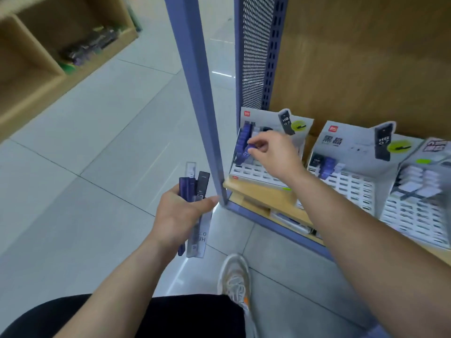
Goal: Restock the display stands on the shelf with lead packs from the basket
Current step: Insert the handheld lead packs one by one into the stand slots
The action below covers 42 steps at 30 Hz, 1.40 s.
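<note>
Pale floor tiles (97,154) stretched beneath a wooden shelf (258,193) framed by a blue upright post (205,113). I saw my right hand (275,154) reaching over the leftmost display stand (256,170), fingertips pinching a purple lead pack (249,150) right against the row of purple packs (244,137) standing in that stand. My left hand (175,215) hung lower, left of the post, gripping a bundle of lead packs (195,186), purple, black and clear, their ends poking out above and below the fist. A second display stand (353,147) sat just right of the right forearm.
</note>
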Tool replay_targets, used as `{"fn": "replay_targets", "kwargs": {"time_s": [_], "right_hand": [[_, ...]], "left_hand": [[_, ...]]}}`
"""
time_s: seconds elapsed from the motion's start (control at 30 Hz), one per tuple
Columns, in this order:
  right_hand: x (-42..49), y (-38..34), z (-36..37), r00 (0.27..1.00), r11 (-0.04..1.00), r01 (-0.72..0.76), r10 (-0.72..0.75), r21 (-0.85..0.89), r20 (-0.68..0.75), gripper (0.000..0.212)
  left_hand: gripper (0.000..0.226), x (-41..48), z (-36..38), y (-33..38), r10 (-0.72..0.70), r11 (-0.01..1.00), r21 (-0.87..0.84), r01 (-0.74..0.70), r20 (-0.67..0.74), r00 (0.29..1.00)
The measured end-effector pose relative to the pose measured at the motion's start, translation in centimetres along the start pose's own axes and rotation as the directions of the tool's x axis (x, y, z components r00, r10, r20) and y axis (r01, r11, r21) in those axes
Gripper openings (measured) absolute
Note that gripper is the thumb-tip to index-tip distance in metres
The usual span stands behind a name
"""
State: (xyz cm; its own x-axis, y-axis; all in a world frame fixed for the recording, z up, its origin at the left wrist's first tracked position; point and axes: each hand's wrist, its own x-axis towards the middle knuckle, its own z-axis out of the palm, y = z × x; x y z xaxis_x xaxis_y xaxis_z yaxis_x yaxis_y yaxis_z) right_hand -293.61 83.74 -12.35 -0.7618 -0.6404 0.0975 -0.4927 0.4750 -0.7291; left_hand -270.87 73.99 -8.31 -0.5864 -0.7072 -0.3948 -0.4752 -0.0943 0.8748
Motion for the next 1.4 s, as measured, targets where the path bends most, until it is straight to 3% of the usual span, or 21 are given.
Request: {"fn": "replay_targets", "kwargs": {"time_s": [0.37,0.8,1.07,1.2,1.3,1.4], "right_hand": [[0.0,1.2,1.2,0.999,0.997,0.040,-0.040,-0.066,0.007,0.016],[0.8,1.5,2.1,0.979,0.960,0.198,-0.183,-0.198,0.092,0.020],[2.1,0.7,3.5,0.984,0.963,0.175,-0.164,-0.203,0.070,0.002],[1.8,1.1,4.2,0.980,0.942,0.197,-0.182,-0.271,0.080,0.010],[1.1,0.5,3.3,0.987,0.970,0.150,-0.137,-0.190,0.082,0.017],[-2.0,-1.3,1.0,1.000,0.998,0.028,-0.029,0.064,0.004,0.015]], "left_hand": [[0.021,0.6,0.7,1.1,0.016,0.998,-0.068,-0.014,0.034,0.999],[0.022,0.8,1.8,1.9,0.028,0.996,-0.091,-0.024,0.041,0.999],[0.022,1.2,1.7,1.4,0.027,0.994,-0.111,-0.022,0.050,0.998],[0.021,1.5,1.6,1.2,0.024,0.991,-0.133,-0.015,0.062,0.998],[0.021,1.6,1.6,1.2,0.023,0.989,-0.149,-0.013,0.064,0.998],[0.023,1.7,2.0,1.5,0.004,0.983,-0.181,0.006,0.057,0.998]]}}
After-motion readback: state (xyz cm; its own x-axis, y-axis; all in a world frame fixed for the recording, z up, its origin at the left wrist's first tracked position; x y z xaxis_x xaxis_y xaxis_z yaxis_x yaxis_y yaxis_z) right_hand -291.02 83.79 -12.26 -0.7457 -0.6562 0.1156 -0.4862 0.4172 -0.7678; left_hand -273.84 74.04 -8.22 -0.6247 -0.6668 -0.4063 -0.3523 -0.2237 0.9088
